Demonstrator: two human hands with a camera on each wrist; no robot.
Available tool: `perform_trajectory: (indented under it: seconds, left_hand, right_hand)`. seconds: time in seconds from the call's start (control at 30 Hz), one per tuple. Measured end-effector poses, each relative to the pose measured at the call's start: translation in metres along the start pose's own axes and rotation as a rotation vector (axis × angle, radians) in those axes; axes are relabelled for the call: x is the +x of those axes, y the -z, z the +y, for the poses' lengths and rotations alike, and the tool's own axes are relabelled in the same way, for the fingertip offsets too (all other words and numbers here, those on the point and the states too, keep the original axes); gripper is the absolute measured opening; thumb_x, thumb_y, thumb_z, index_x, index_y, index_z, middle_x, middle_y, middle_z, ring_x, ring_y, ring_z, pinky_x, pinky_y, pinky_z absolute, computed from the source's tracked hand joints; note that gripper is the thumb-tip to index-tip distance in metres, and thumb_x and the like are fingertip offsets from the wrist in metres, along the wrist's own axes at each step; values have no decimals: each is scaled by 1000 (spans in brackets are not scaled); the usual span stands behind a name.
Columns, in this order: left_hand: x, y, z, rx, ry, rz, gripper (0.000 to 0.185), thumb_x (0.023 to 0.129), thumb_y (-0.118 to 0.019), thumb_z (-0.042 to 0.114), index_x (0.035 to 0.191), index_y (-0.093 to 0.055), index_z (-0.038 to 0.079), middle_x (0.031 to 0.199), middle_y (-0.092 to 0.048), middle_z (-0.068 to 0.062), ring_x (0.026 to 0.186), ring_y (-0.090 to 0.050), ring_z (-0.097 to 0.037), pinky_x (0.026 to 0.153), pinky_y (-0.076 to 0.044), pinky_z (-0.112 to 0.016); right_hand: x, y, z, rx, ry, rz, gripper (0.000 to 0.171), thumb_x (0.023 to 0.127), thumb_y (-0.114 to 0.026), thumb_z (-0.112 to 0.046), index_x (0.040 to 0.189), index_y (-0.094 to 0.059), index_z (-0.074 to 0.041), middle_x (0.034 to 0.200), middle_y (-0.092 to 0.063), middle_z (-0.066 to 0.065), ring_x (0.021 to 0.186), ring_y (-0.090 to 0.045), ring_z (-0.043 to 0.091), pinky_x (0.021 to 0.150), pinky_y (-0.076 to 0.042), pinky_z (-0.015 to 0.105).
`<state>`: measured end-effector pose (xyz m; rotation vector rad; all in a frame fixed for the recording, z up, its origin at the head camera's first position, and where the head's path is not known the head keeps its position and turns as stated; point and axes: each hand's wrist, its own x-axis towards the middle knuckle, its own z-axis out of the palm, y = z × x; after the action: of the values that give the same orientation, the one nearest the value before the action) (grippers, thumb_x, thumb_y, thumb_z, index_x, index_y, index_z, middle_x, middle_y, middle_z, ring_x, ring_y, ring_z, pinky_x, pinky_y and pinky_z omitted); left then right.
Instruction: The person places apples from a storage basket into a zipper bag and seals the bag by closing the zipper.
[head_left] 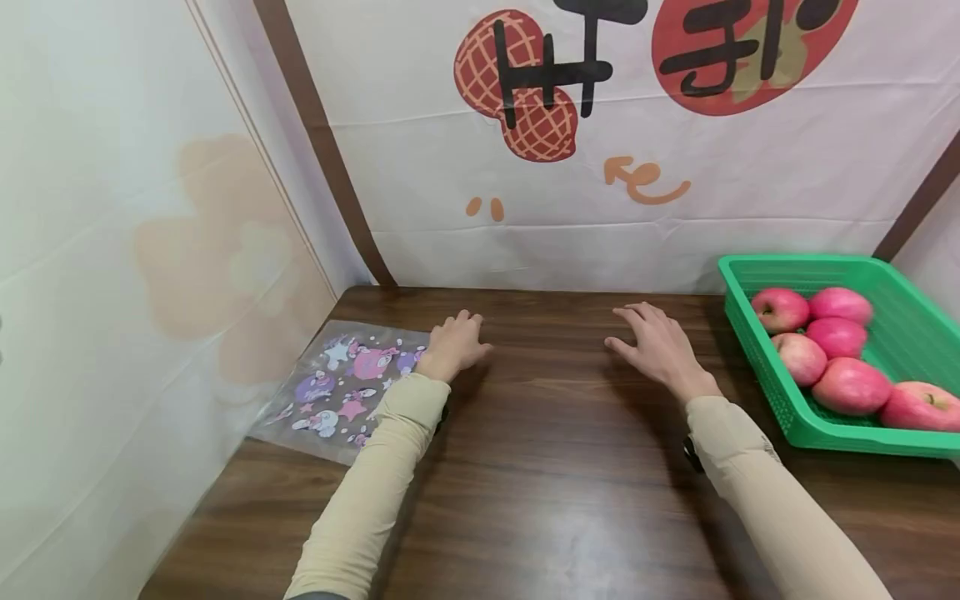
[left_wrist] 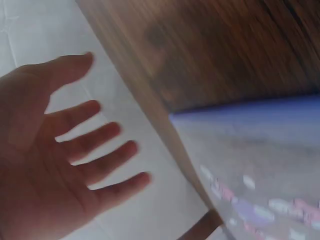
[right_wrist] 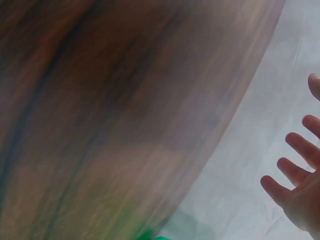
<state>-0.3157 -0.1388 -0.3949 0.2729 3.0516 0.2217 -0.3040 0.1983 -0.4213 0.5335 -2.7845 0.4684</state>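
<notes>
Both hands hover over a dark wooden table (head_left: 540, 467), palms down, holding nothing. My left hand (head_left: 453, 343) hangs with fingers loosely spread just right of a clear plastic bag (head_left: 341, 387) printed with pink and purple cartoon figures; in the left wrist view the left hand (left_wrist: 60, 150) shows straight, parted fingers and the bag (left_wrist: 260, 170) lies flat. My right hand (head_left: 656, 346) is spread mid-table, left of a green basket (head_left: 757, 350) with several pink-red apples (head_left: 847, 383). Only the fingers (right_wrist: 295, 172) appear in the blurred right wrist view.
A white cloth backdrop (head_left: 600, 208) with red and black print closes the back; a pale wall (head_left: 112, 292) stands close on the left. The basket reaches the table's right side.
</notes>
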Motion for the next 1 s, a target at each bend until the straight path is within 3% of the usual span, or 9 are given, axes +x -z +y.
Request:
perform_trajectory:
  seconds: [0.23, 0.4, 0.53, 0.63, 0.8, 1.0]
  left_hand:
    - [-22, 18, -22, -8, 95, -54, 45, 87, -71, 30, 124, -63, 6, 123, -64, -15, 110, -64, -33, 90, -52, -51]
    - [-35, 23, -33, -6, 98, -79, 26, 80, -73, 22, 101, -69, 7, 106, -70, -11, 94, -67, -28, 81, -53, -47]
    - [-40, 18, -39, 8, 87, -62, 15, 77, -74, 19, 86, -71, 8, 98, -72, -11, 85, -66, -26, 75, -53, -46]
    - [-40, 12, -40, 27, 99, -60, 21, 75, -80, 23, 84, -71, 7, 103, -72, -13, 88, -68, -30, 76, -54, -46]
    - [-41, 5, -41, 59, 136, -71, 40, 73, -85, 30, 102, -70, 5, 115, -70, -16, 99, -68, -34, 84, -55, -49]
    - [-43, 2, -45, 86, 145, -91, 35, 74, -84, 30, 96, -69, 7, 110, -71, -14, 95, -68, -31, 83, -55, -50]
  right_hand:
    - [10, 3, -23, 16, 35, -23, 51, 93, -65, -39, 135, -58, -11, 137, -56, 16, 127, -48, 42, 98, -40, 62]
    - [16, 0, -39, 21, 75, -16, 47, 94, -65, -37, 132, -61, -11, 134, -58, 15, 126, -49, 42, 98, -41, 61]
    - [19, -3, -50, 27, 102, -18, 47, 94, -65, -38, 132, -61, -11, 133, -59, 15, 126, -49, 42, 98, -42, 61]
    - [21, -5, -58, 31, 117, -24, 46, 94, -64, -37, 131, -62, -10, 132, -60, 15, 126, -49, 42, 98, -41, 61]
    - [23, -8, -71, 47, 135, -38, 43, 95, -64, -36, 128, -63, -9, 130, -62, 15, 124, -51, 41, 99, -42, 60]
    - [28, -13, -86, 65, 168, -50, 41, 95, -63, -34, 127, -64, -9, 128, -64, 14, 122, -54, 39, 98, -45, 58]
